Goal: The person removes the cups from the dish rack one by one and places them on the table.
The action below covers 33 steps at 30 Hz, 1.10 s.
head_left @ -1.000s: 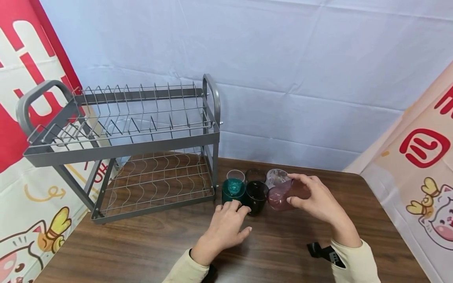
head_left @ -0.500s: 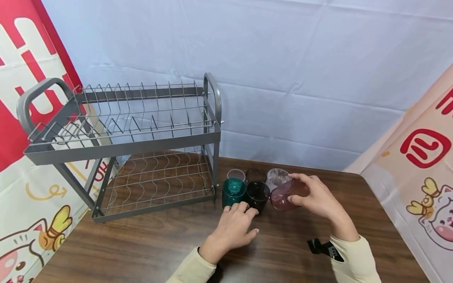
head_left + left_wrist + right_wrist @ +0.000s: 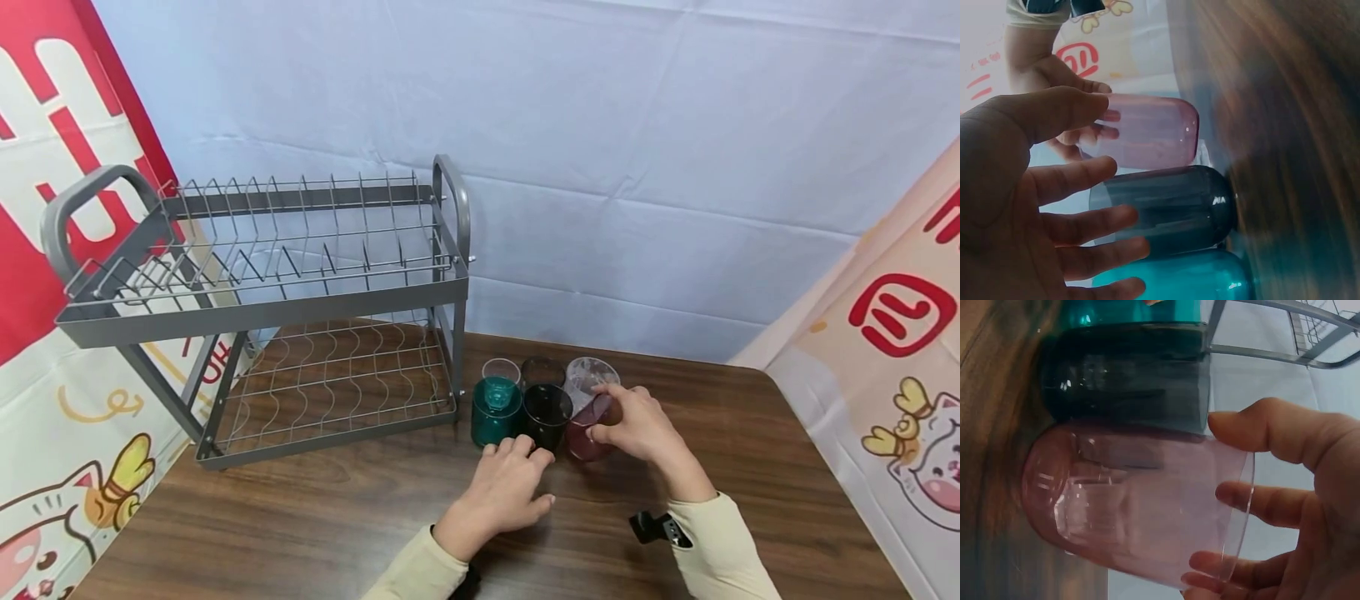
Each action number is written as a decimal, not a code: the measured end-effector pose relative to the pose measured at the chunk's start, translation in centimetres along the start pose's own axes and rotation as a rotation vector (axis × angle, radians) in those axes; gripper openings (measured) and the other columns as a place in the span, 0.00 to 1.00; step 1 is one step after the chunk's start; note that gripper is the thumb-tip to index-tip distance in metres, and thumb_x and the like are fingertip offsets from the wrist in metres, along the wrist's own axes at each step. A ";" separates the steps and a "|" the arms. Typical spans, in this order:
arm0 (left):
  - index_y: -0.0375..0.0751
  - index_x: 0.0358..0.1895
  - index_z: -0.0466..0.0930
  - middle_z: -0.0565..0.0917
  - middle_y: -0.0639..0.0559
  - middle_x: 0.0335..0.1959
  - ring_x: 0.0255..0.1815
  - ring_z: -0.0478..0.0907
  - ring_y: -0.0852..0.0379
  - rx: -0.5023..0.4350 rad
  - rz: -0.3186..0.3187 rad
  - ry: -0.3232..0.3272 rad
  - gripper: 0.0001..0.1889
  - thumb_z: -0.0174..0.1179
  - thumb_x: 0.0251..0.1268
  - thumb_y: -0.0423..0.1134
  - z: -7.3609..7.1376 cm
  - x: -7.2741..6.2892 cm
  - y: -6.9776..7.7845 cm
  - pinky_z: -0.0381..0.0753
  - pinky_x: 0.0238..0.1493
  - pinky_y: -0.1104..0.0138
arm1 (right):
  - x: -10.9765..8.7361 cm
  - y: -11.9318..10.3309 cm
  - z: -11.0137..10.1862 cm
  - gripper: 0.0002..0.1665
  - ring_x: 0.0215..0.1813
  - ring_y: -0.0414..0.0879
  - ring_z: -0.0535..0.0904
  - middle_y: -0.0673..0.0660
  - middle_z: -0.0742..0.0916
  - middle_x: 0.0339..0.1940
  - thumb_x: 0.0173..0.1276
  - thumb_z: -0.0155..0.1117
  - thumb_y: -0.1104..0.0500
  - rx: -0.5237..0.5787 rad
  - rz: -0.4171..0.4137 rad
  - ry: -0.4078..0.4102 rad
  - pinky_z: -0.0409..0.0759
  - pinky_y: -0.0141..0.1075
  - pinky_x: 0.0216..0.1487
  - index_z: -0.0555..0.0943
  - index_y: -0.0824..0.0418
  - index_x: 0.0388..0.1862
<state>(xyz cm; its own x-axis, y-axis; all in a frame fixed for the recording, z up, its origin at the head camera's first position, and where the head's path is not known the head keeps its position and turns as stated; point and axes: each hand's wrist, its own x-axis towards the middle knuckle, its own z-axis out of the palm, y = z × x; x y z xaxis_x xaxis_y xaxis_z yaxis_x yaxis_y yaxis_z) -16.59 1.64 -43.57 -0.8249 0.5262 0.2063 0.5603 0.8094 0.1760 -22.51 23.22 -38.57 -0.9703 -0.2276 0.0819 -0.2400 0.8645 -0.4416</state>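
Observation:
My right hand holds a pink see-through glass near its rim, thumb on one side and fingers on the other. The glass stands close to upright beside a dark smoky glass; whether its base touches the table I cannot tell. My left hand is just in front of the dark glass and a teal glass, its fingers spread and holding nothing in the left wrist view. Behind these stand a clear patterned glass, a brownish glass and a small clear glass.
A grey two-tier dish rack with wire shelves stands left of the glasses. Brown wooden table runs beneath everything. A pale cloth hangs behind, with printed banners at both sides.
The pink glass has gone from tilted to nearly upright and moved left, closer to the dark glass, with my right hand. My left hand has shifted slightly right.

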 end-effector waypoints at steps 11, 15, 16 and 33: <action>0.50 0.52 0.78 0.73 0.50 0.44 0.42 0.69 0.52 -0.008 -0.011 -0.019 0.24 0.64 0.53 0.56 0.7 -0.1 0.0 0.66 0.36 0.62 | 0.4 -0.6 1.2 0.36 0.47 0.65 0.69 0.69 0.75 0.44 0.49 0.73 0.53 -0.016 0.065 -0.006 0.70 0.53 0.40 0.75 0.61 0.58; 0.49 0.52 0.78 0.73 0.50 0.43 0.41 0.70 0.53 -0.013 -0.013 -0.009 0.24 0.64 0.52 0.56 0.8 -0.2 -0.2 0.66 0.36 0.63 | 0.3 -0.8 1.2 0.37 0.48 0.65 0.69 0.69 0.75 0.44 0.48 0.73 0.51 -0.027 0.060 0.007 0.70 0.54 0.40 0.75 0.61 0.58; 0.49 0.52 0.78 0.73 0.51 0.43 0.41 0.69 0.53 -0.014 -0.016 -0.013 0.24 0.64 0.52 0.56 0.9 -0.3 -0.2 0.66 0.36 0.63 | 0.4 -0.8 1.3 0.37 0.47 0.65 0.69 0.69 0.75 0.44 0.48 0.73 0.51 -0.029 0.056 0.010 0.70 0.53 0.40 0.75 0.61 0.59; 0.48 0.51 0.78 0.74 0.50 0.43 0.41 0.70 0.53 -0.023 -0.019 0.004 0.24 0.65 0.51 0.54 1.0 -0.6 -0.6 0.66 0.35 0.62 | 0.2 -0.7 2.4 0.41 0.45 0.65 0.68 0.70 0.75 0.44 0.49 0.73 0.47 -0.003 0.061 0.058 0.70 0.52 0.38 0.73 0.64 0.60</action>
<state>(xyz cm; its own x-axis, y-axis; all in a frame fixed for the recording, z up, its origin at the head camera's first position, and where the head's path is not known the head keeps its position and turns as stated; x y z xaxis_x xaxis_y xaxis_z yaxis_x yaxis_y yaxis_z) -16.54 1.07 -44.78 -0.8354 0.5093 0.2068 0.5458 0.8133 0.2017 -22.46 21.53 -40.40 -0.9832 -0.1481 0.1064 -0.1802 0.8773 -0.4448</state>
